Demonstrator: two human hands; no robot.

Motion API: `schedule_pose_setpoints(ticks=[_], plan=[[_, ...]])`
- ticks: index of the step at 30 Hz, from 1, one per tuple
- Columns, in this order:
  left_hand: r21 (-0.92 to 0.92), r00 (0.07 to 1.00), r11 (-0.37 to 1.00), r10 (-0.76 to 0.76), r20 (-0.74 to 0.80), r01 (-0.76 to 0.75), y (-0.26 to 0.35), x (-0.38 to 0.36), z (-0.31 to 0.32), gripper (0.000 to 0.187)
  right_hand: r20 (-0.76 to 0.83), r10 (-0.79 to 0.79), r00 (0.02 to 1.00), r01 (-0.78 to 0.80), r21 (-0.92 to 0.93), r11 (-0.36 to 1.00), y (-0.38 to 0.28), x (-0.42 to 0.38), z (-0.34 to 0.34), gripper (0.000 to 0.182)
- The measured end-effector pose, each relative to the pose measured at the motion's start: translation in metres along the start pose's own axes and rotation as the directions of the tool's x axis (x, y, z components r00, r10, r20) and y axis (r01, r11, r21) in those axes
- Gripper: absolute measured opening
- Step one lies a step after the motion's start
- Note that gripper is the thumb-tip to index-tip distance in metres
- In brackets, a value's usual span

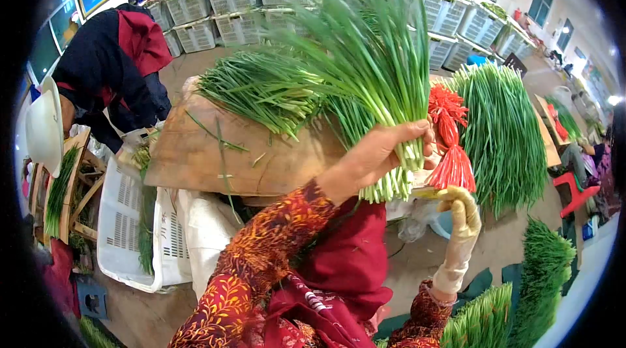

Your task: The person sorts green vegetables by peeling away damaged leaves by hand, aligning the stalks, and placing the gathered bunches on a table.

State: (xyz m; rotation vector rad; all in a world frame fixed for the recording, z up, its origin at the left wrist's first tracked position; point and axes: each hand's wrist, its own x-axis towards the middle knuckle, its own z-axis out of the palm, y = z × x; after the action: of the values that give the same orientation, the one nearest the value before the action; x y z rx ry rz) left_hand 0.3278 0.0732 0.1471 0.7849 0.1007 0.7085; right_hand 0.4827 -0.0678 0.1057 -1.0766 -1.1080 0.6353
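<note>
Left hand (385, 152), bare, wrapped tight around a bunch of chives (372, 67) near its white ends, above the wooden board (195, 159). Right hand (462, 214), gloved, at four o'clock from it, pinching red ties (453, 165). Loose chives (261, 87) at ten o'clock.

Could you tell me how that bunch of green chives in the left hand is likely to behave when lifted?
The chive bunch probably flops: its long leaves fan and droop beyond the left hand. It seems light, since one hand holds it. Unbound stalks could slip loose; the gloved right hand touches red ties.
</note>
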Motion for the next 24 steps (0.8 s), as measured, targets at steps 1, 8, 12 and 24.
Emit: schedule_pose_setpoints(ticks=[1, 8, 12, 24], plan=[[-0.049, 1.000, 0.999, -0.024, -0.020, 0.023, -0.013, 0.008, -0.005, 0.021, -0.013, 0.006, 1.000, -0.006, -0.020, 1.000, 0.006, 0.008, -0.010, 0.021], [-0.144, 0.923, 0.957, -0.283, -0.260, 0.252, -0.092, 0.009, -0.051, 0.015, 0.183, -0.064, 0.981, 0.093, -0.151, 0.984, 0.026, 0.069, -0.006, 0.022], [-0.027, 0.965, 0.979, -0.205, -0.163, 0.204, -0.093, 0.007, -0.052, 0.023, 0.628, -0.215, 0.748, 0.444, -0.233, 0.865, 0.002, 0.103, 0.049, 0.019], [-0.204, 0.921, 0.979, -0.096, -0.378, 0.019, -0.116, 0.005, -0.044, 0.018, 0.898, -0.004, 0.440, 0.615, -0.298, 0.731, 0.071, 0.155, 0.069, 0.017]])
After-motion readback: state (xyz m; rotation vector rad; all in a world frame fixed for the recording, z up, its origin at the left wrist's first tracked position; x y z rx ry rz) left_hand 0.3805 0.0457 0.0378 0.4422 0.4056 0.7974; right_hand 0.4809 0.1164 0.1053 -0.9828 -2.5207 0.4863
